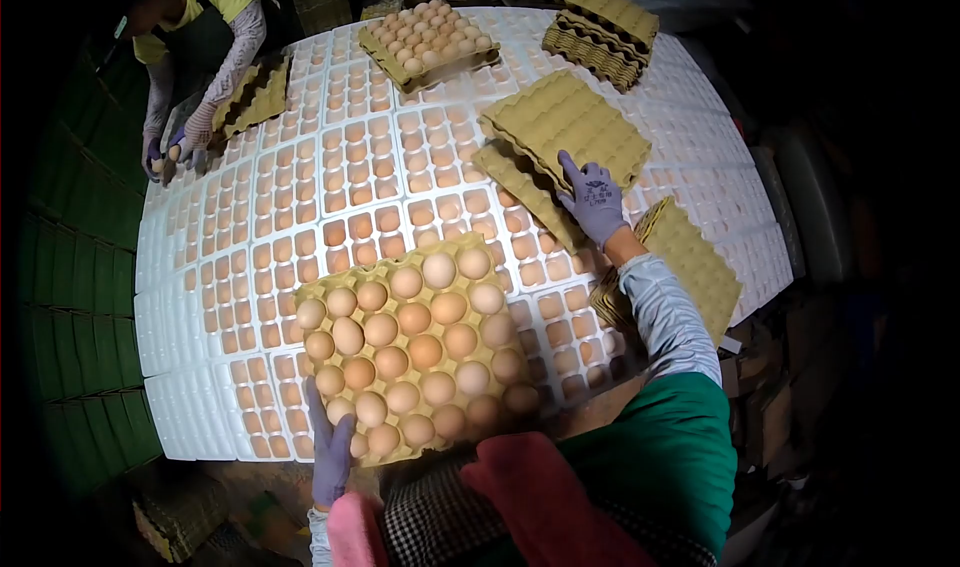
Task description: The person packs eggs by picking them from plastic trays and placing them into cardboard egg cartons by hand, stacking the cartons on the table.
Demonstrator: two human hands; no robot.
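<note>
My left hand [333, 445], in a purple glove, grips the lower left edge of a yellow pulp tray of eggs [410, 352], held close to my body above the white trays. My right hand [595, 202], gloved too, reaches forward with its index finger stretched out on an upper empty pulp tray [570, 127]. That tray lies tilted over another pulp tray [525, 192]; whether the fingers grip its edge is not clear. White foam trays [330, 182] with eggs in their cells lie below both hands.
Another egg-filled pulp tray [428, 39] sits at the back. Pulp tray stacks stand at back right [600, 37] and right [690, 262]. At the upper left, a co-worker's gloved hands [170, 157] handle eggs beside a pulp tray [252, 97].
</note>
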